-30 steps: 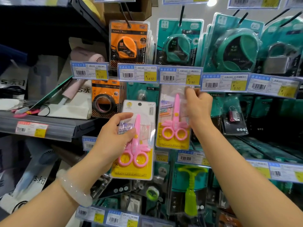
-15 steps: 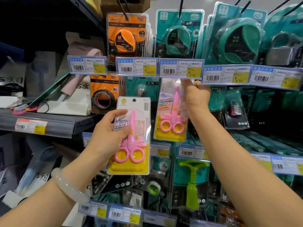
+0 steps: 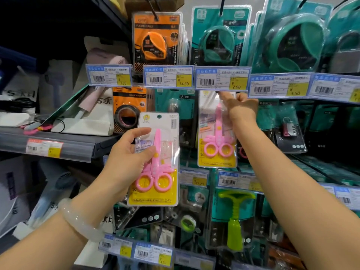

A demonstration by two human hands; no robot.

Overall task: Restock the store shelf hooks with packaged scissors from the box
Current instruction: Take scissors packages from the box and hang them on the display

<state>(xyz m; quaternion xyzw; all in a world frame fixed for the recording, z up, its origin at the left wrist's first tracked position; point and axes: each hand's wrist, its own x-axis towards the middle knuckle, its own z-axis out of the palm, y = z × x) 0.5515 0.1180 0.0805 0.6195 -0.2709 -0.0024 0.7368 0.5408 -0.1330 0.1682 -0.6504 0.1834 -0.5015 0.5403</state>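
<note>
My left hand (image 3: 124, 160) grips a pack of pink scissors (image 3: 157, 172) by its left edge, thumb on the clear front, holding it upright in front of the hooks. A second pack of pink scissors (image 3: 216, 141) hangs just under the 2.90 price tag (image 3: 222, 78). My right hand (image 3: 240, 110) pinches that pack's top right corner, fingers curled up behind the tag. The hook itself is hidden by the tag and my fingers. The box is out of view.
Orange tape measure packs (image 3: 155, 41) and teal packs (image 3: 220, 38) hang on the row above. A padlock pack (image 3: 288, 129) hangs at right, a green-handled tool (image 3: 235, 221) below. A grey shelf edge (image 3: 58, 147) with fans and bags juts out at left.
The view has shifted, so the shelf sits lower in frame. My right hand has stayed at the top of the hanging pack under the price tag. The left hand's pack has barely moved.
</note>
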